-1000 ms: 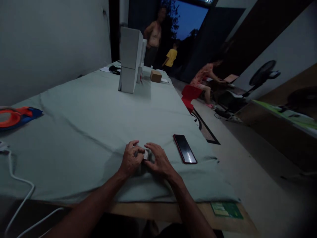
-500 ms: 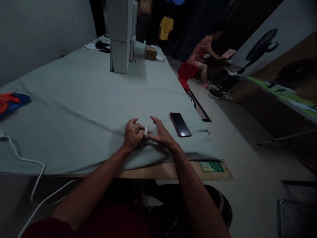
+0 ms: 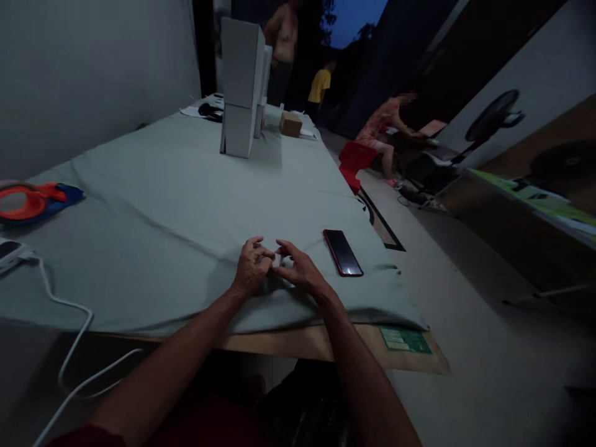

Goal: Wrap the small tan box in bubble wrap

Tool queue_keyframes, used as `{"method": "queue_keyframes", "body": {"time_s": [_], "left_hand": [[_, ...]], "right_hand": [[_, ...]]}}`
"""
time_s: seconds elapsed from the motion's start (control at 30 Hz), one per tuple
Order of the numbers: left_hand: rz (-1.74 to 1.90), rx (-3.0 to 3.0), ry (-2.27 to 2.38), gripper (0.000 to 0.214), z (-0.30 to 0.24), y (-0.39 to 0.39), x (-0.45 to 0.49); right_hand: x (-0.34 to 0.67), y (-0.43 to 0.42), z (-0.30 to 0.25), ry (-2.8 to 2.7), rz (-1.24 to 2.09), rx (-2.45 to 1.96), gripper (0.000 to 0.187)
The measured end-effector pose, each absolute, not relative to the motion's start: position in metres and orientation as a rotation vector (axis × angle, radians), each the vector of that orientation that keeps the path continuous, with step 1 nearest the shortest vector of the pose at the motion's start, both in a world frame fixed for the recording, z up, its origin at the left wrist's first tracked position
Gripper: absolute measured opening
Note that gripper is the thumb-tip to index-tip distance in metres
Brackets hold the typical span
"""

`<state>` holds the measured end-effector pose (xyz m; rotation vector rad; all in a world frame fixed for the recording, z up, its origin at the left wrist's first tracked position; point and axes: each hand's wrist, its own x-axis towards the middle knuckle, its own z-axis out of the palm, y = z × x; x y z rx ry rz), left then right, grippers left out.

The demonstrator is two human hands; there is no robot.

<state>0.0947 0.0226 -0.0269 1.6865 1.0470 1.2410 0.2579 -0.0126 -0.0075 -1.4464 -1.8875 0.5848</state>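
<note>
A small whitish object (image 3: pixel 277 260) sits between my two hands, just above or on the pale green tablecloth (image 3: pixel 177 205). Its kind is too small and dim to make out. My left hand (image 3: pixel 252 267) pinches its left side with thumb and index finger, the other fingers curled loosely. From the right, my right hand (image 3: pixel 298 267) closes thumb and fingers on the same piece. A phone in a red case (image 3: pixel 343 252) lies screen up on the cloth, to the right of my right hand.
White boxes (image 3: pixel 239 127) stand stacked toward the back, beside a brown carton (image 3: pixel 291 124). Orange-handled scissors or a similar tool (image 3: pixel 28 202) lie at left, above a white power strip (image 3: pixel 12 256) with its cable (image 3: pixel 69 304). Several people are beyond the table.
My right hand's fingers have closed in from spread apart to the small whitish object. The view has tilted up, so everything sits lower in the picture.
</note>
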Motion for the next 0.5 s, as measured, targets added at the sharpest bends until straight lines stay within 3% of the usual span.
{"method": "queue_keyframes", "body": {"time_s": [0.5], "left_hand": [[1.209,1.349,1.066,0.043,-0.032,0.033,0.095]], "right_hand": [[0.257,-0.014,0.005,-1.892,0.573,-1.499,0.064]]}}
